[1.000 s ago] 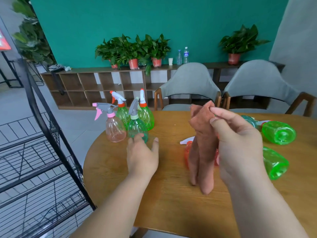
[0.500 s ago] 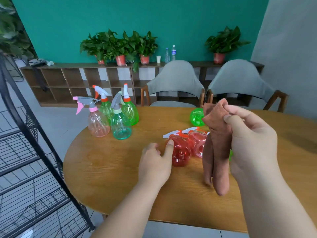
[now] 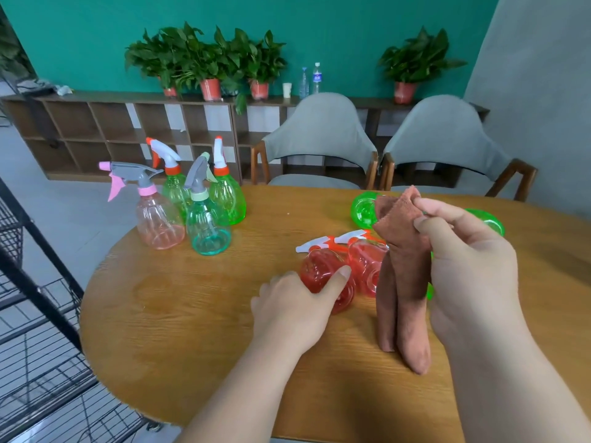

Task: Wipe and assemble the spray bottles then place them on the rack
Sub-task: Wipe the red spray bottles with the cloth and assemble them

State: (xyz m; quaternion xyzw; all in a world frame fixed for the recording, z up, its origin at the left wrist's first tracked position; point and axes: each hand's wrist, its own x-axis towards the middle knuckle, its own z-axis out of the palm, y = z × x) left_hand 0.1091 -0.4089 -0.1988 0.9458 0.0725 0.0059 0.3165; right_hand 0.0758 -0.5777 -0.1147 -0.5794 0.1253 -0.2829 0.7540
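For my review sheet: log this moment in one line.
left hand: grips lying red bottle | right hand: pinches hanging cloth | four assembled bottles: standing on table

The left forearm is stretching forward toward the red bottle [image 3: 319, 271]. The left hand [image 3: 292, 310] is gripping the bottle's near end, with the thumb lying across the top and the fingers curling round the left side. To the right of that bottle and raised above it, the right hand [image 3: 470, 270] is pinching a brown cloth [image 3: 404, 282] between thumb and forefinger, back of the hand facing the camera.
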